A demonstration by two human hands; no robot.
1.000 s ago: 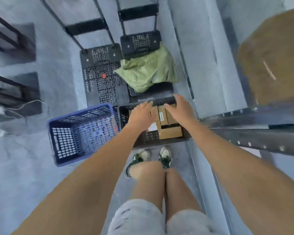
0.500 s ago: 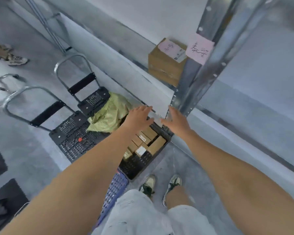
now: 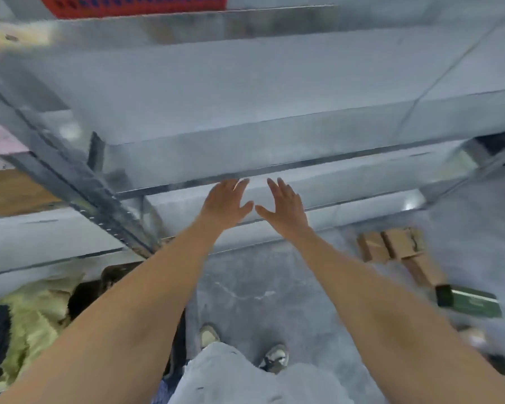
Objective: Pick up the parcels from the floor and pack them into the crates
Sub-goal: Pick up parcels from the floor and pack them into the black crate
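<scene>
Both arms stretched fwd; left hand (image 3: 227, 203) & right hand (image 3: 283, 206) side by side, fingers straight, apparently empty, thumbs nearly touching.

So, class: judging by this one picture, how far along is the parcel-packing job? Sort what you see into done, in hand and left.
Done: cannot be judged, as only a dark crate corner shows and its contents are hidden. In hand: nothing; the left hand and right hand are both open and empty, raised before the metal shelving. Left: several brown parcels lie on the floor to the right.
</scene>
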